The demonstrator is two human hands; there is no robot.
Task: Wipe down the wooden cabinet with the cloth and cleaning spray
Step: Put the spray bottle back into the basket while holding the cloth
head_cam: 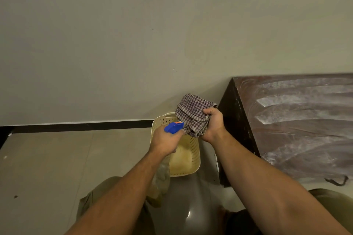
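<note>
left hand [165,142] grips spray [173,127], right hand [213,124] cloth [191,112] — basket [193,156]

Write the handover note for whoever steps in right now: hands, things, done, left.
Left hand grips the spray bottle, nozzle toward the cloth. Right hand grips that bunched checked cloth above the cream basket on the floor. The wooden cabinet stands to the right.
Done: its top shows wipe streaks.
Left: pale residue lies between the streaks; the top likely needs more passes.
</note>
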